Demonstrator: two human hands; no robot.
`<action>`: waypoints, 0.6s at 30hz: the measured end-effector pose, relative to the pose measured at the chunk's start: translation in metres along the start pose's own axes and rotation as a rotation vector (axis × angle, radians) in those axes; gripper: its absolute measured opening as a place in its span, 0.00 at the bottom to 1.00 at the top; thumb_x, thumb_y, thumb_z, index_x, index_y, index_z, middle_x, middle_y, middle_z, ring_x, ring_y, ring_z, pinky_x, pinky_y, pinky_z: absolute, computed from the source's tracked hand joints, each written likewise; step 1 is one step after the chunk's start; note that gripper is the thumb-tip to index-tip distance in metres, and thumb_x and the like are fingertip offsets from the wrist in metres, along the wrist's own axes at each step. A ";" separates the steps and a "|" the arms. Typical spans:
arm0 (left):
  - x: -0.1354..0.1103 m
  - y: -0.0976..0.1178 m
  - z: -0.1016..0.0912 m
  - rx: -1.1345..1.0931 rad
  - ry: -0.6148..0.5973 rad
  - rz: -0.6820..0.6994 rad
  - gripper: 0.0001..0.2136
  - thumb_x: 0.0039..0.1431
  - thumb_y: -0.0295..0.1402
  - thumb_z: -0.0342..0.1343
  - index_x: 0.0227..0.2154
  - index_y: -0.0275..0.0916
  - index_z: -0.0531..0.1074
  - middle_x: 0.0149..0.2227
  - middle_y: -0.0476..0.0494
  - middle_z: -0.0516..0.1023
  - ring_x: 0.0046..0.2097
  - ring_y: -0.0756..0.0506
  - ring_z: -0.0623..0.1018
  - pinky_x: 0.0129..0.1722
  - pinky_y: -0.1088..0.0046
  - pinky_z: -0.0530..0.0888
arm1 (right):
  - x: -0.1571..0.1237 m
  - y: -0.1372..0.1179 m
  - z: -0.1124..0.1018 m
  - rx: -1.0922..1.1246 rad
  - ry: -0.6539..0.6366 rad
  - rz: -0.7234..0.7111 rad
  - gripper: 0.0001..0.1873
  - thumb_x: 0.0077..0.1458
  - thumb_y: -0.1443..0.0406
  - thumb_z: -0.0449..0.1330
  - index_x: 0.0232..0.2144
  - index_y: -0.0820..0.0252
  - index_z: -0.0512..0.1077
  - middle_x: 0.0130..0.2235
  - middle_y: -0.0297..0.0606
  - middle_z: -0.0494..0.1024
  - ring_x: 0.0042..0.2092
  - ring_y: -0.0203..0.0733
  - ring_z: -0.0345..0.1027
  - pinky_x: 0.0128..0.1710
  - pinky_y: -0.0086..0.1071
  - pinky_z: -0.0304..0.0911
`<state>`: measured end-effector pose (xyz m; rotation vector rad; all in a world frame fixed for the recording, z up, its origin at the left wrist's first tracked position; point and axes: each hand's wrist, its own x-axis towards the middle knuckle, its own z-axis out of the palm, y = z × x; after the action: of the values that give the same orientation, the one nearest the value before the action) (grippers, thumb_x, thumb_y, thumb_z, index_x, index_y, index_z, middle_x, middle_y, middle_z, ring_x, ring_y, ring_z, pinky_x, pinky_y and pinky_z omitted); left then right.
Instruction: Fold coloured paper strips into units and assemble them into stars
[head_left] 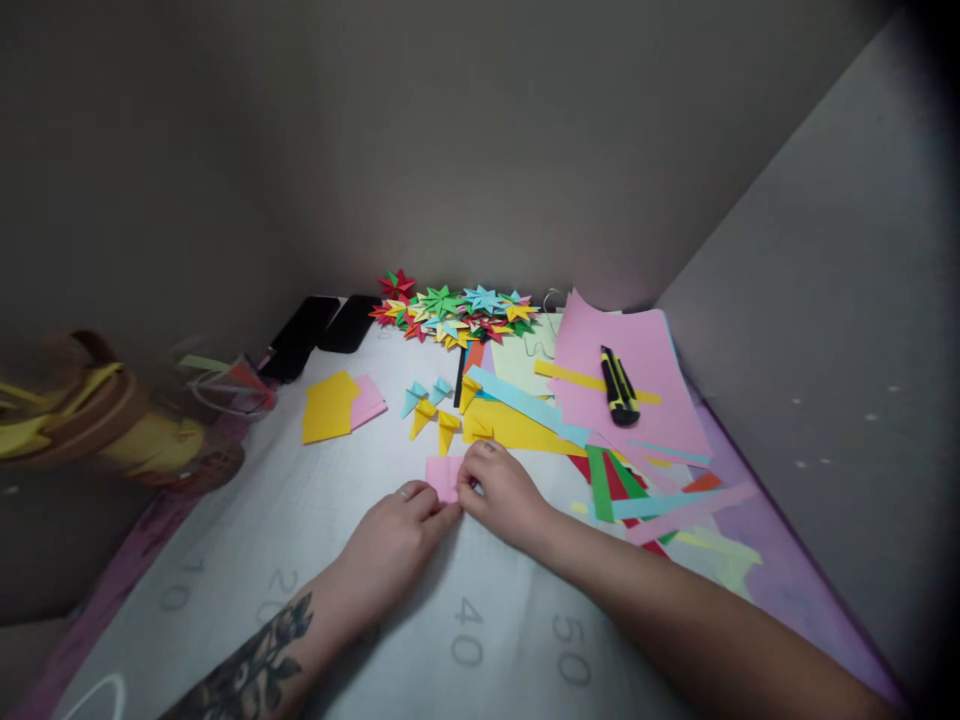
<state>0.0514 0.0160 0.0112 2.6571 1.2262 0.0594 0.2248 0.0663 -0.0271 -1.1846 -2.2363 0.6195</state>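
A small pink paper square [441, 474] lies on the white mat, with a crease line down it. My left hand [405, 530] has its fingers bent and pressed together on the paper's near edge. From the right, my right hand [499, 490] pinches the paper's right side, thumb and forefinger meeting there and covering part of it. Just beyond sit several folded origami pieces: a yellow one [448, 428] and a light blue one [413, 397] among them. To the left, a stack of yellow paper squares [328, 408] partly covers pink squares [369, 400].
Finished paper stars [442, 302] are piled at the back. A black-and-yellow utility knife [619, 388] rests on pink sheets [675, 400] at right. Coloured paper strips [600, 480] lie scattered nearby. Two dark phones [349, 325] sit back left, beyond a blurred brown pot-like object [112, 420].
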 end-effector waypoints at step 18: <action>0.000 0.007 0.000 0.150 -0.099 -0.026 0.13 0.60 0.26 0.48 0.47 0.36 0.69 0.38 0.40 0.73 0.42 0.41 0.71 0.37 0.65 0.74 | -0.005 -0.004 -0.009 -0.133 -0.043 0.071 0.06 0.49 0.68 0.60 0.30 0.60 0.66 0.34 0.38 0.68 0.39 0.44 0.59 0.39 0.35 0.58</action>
<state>0.0571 0.0118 0.0126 2.7315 1.2799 -0.1724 0.2306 0.0614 -0.0189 -1.3327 -2.3100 0.5357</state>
